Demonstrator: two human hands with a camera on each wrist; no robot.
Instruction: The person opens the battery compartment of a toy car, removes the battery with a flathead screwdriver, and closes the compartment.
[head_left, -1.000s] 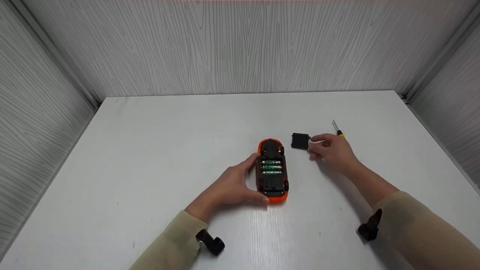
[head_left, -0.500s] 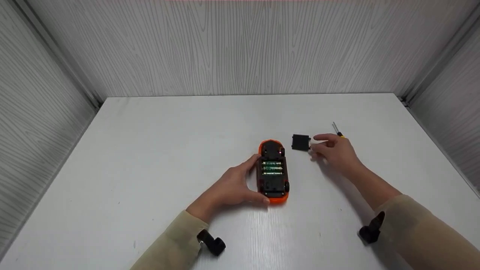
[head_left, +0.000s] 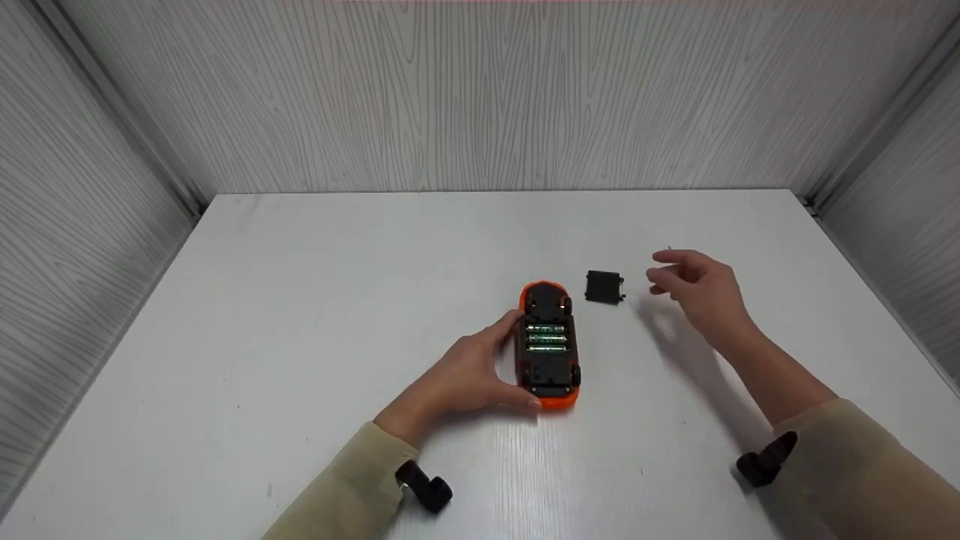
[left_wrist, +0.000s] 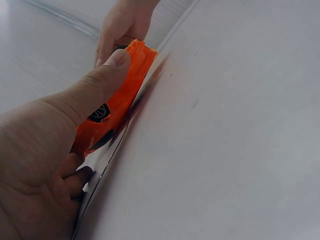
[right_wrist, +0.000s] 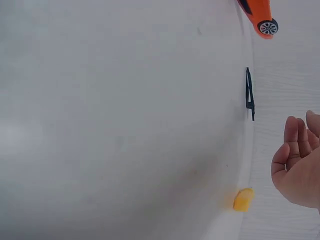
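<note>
An orange toy car (head_left: 556,403) lies upside down, its black underside up and three green batteries (head_left: 547,338) in the uncovered compartment. My left hand (head_left: 471,377) grips the car along its left side, fingers at the far end and thumb at the near end. In the left wrist view the thumb lies against the orange body (left_wrist: 131,80). A square black battery cover (head_left: 603,287) rests right of the car. My right hand (head_left: 703,291) hovers right of the cover, fingers loosely bent, with nothing visible in them.
Behind the right hand, a screwdriver is mostly hidden in the head view; its yellow handle (right_wrist: 243,199) shows in the right wrist view. The white table (head_left: 300,315) is bounded by grey wood-grain panels (head_left: 480,97) at the back and both sides.
My right hand has lifted and moved right, away from the battery cover, and now covers most of the screwdriver. The left hand and the car have stayed in place.
</note>
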